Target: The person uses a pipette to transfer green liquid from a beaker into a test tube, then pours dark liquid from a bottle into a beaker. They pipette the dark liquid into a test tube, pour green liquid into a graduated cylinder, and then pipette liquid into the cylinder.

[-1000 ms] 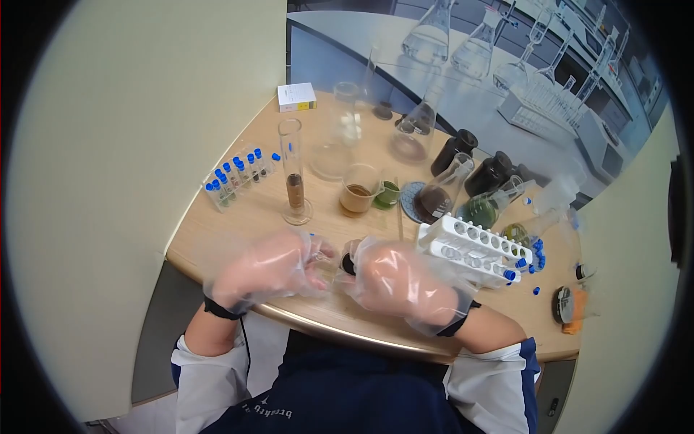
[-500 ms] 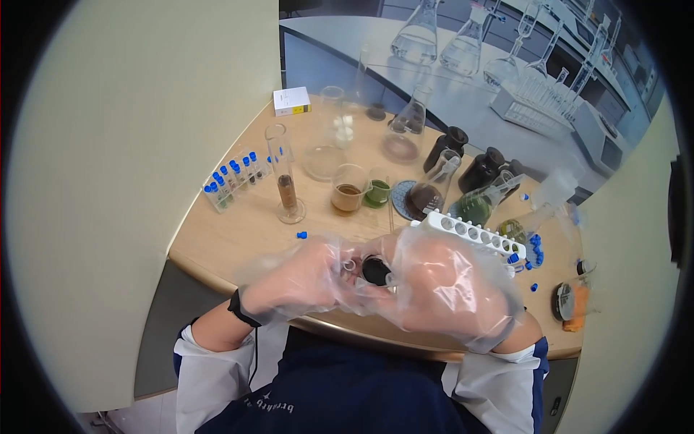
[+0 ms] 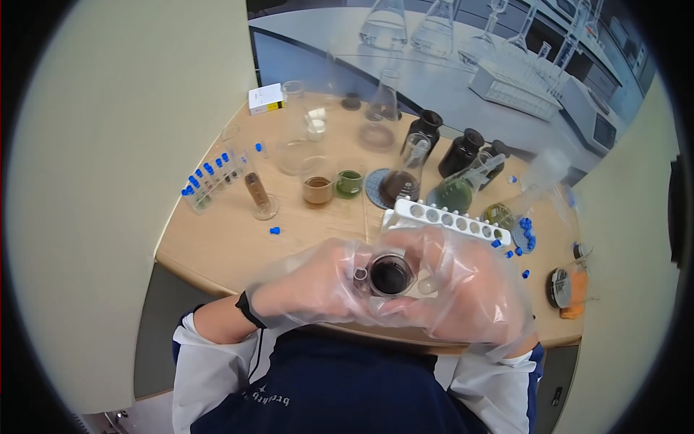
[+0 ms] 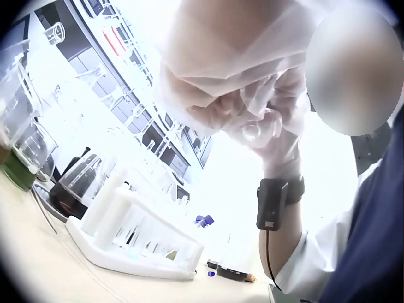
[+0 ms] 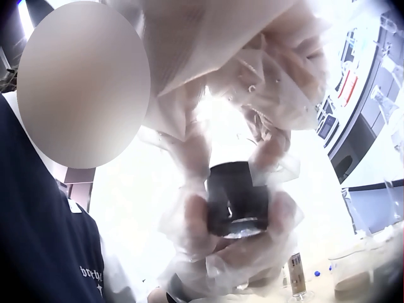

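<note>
At left, the gloved left hand point(image 3: 329, 282) grips one side of a small beaker point(image 3: 391, 276) with dark contents, a clear ring point(image 3: 360, 274), perhaps a tube's mouth, between its fingers; at right, the right hand point(image 3: 473, 282) grasps the beaker's other side, near the counter's point(image 3: 217, 253) front edge. Two-handed steadying seems the step in hand; the next move probably calls for keeping the beaker level. The left wrist view hides the beaker but shows the white rack point(image 3: 455, 222) side-on; the right wrist view shows the beaker's dark side.
</note>
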### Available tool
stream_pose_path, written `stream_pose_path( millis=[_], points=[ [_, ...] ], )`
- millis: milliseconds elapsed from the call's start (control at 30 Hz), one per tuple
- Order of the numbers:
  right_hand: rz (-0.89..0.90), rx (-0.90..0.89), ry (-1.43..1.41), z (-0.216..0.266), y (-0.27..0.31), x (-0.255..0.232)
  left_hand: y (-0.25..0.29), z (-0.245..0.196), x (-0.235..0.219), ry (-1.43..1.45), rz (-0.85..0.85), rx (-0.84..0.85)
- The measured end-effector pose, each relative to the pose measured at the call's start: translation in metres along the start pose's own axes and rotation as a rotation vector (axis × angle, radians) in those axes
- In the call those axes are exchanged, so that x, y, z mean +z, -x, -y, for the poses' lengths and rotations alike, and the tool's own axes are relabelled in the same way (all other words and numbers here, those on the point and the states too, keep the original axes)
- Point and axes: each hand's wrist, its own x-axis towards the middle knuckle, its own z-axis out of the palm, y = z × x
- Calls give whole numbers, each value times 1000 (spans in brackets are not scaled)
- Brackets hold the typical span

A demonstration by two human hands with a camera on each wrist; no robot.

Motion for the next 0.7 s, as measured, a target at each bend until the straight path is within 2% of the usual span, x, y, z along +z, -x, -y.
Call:
stream_pose_path(
  millis=[100, 200, 267, 400, 467, 567, 667, 700],
  points=[
    [-150, 188, -25, -9, 22, 5, -10, -5, 12, 112, -119, -92],
    [-299, 349, 27, -12, 42, 14, -20, -24, 23, -72, -253, -155],
    [-368, 400, 111, -11, 48, 19, -25, -5, 32, -34, -335, -103],
    [-511, 335, 79, -25, 54, 37, -34, 2, 43, 10, -429, -62],
    [-566, 296, 114, -29, 50, 42, -38, 3, 46, -116, -438, 16],
    [-584, 334, 17, -33, 48, 50, -39, 7, 48, -306, -467, 68],
    [-589, 531, -210, -23, 44, 53, -37, 7, 48, -453, -471, 69],
    [-599, 488, -201, -23, 43, 52, -36, 6, 47, -495, -468, 65]
  ],
)
